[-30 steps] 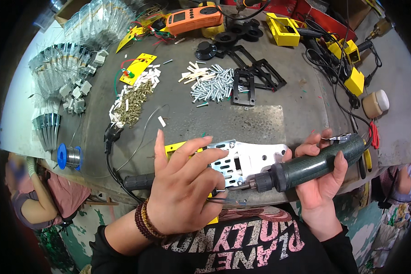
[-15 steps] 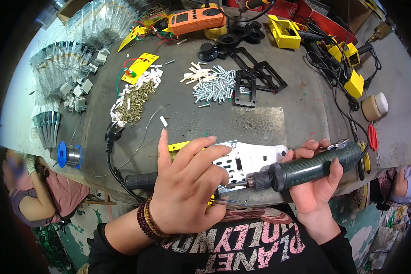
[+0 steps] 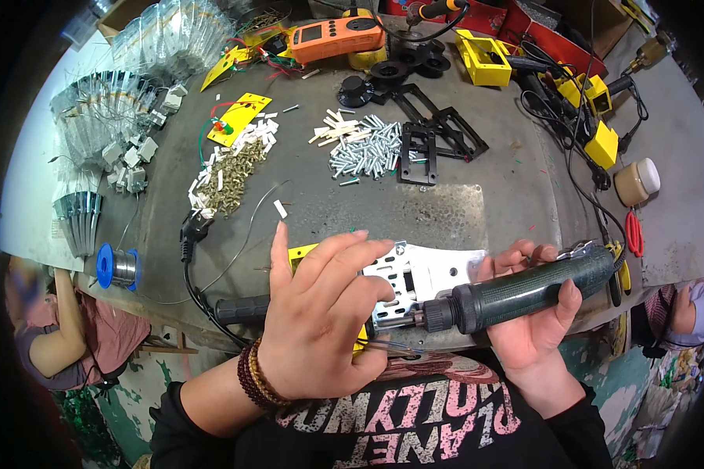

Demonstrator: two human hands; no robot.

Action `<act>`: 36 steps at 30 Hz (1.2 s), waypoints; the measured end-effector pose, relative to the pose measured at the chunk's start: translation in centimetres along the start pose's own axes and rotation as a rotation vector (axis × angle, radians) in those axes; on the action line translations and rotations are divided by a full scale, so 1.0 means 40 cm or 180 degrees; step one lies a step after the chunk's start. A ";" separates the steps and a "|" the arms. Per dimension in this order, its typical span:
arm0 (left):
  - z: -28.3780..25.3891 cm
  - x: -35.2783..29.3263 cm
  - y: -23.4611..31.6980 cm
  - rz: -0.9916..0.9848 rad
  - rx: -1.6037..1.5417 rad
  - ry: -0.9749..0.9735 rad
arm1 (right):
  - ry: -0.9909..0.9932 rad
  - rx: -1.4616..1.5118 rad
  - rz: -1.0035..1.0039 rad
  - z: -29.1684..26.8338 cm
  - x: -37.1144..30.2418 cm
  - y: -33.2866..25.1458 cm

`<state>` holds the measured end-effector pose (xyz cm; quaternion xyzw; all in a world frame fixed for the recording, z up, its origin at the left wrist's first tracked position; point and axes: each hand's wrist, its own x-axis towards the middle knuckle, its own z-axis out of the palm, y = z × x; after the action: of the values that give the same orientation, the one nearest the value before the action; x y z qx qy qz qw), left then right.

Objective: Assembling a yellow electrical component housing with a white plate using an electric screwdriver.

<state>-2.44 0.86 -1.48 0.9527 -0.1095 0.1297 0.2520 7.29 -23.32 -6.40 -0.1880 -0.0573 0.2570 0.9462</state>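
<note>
A slotted silver metal plate (image 3: 438,266) lies against a yellow plastic part (image 3: 302,254), near the front edge of the bench. My left hand (image 3: 317,309) spans both, fingers over the plate and thumb at its near side, holding them. In my right hand (image 3: 532,328) rests a dark green electric screwdriver (image 3: 544,291), lying level and pointing left. Its bit reaches over the near edge of the plate, close to my left fingers. Whether the bit sits on a screw I cannot tell. A black handle (image 3: 241,310) sticks out left of my left hand.
Silver screws (image 3: 368,152), brass-coloured screws (image 3: 235,178) and black frames (image 3: 418,156) lie beyond my hands. An orange meter (image 3: 336,37) stands at the back. Left is a solder spool (image 3: 119,267); right are yellow housings (image 3: 602,144), cables and a jar (image 3: 637,181). Other people sit on both sides.
The screwdriver in my right hand has shifted slightly left, its bit further along the plate's near edge. My left hand has stayed nearly in place.
</note>
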 end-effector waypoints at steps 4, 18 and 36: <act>-0.008 -0.005 -0.002 -0.0023 -0.0156 0.0079 | 0.0040 0.0071 0.0066 0.001 0.001 -0.001; -0.064 0.167 -0.117 0.0120 -0.0113 0.0017 | -0.0499 -0.0143 0.0169 -0.044 -0.032 -0.020; 0.025 0.290 -0.090 0.0959 0.1737 -0.0294 | -0.0652 -0.0006 0.0407 -0.059 -0.012 -0.021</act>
<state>9.68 1.75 -0.44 0.9631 -0.2219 0.1468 -0.0403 7.75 -25.00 -8.27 -0.1650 -0.1418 0.3346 0.9169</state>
